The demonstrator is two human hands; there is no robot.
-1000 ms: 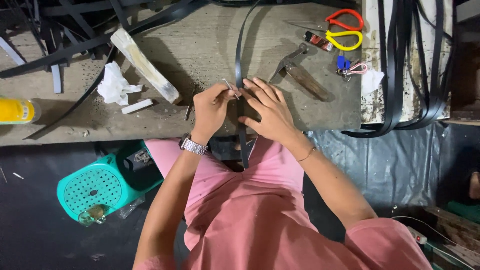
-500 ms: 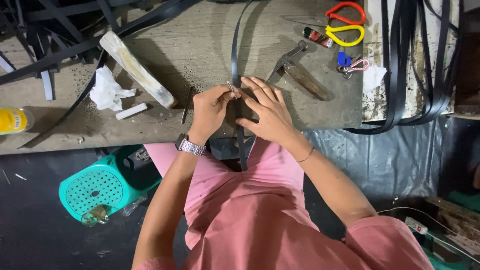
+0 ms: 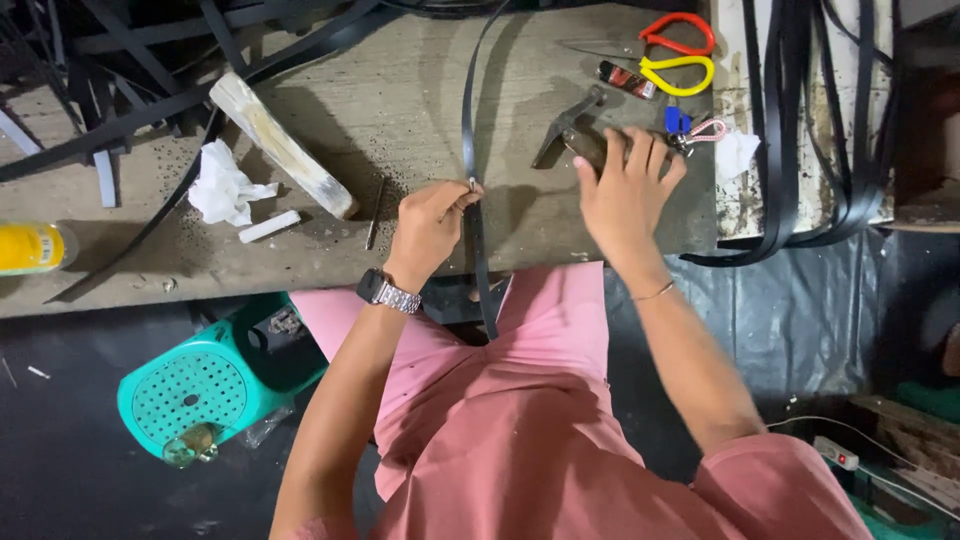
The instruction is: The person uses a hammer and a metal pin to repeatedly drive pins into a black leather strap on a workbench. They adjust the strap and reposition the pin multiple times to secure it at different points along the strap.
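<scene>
My left hand [image 3: 432, 228], a metal watch on its wrist, pinches a long black strap [image 3: 468, 110] against the worn wooden workbench [image 3: 400, 100], with a small metal pin at the fingertips. The strap runs from the bench's far edge down past my lap. My right hand [image 3: 622, 188] rests over the wooden handle of a hammer [image 3: 566, 126], whose metal head points left; the fingers curl around the handle.
Red and yellow scissors [image 3: 680, 50] lie at the far right, with a small dark tube and blue keyring beside them. A pale wooden block [image 3: 280, 145], crumpled tissue [image 3: 225, 185], chalk stick and thin rod lie left. Black strap bundles [image 3: 820, 120] hang right. A teal stool [image 3: 200, 380] stands below.
My right hand left the strap and moved right onto the hammer handle. My left hand stays pinching the strap at the same spot.
</scene>
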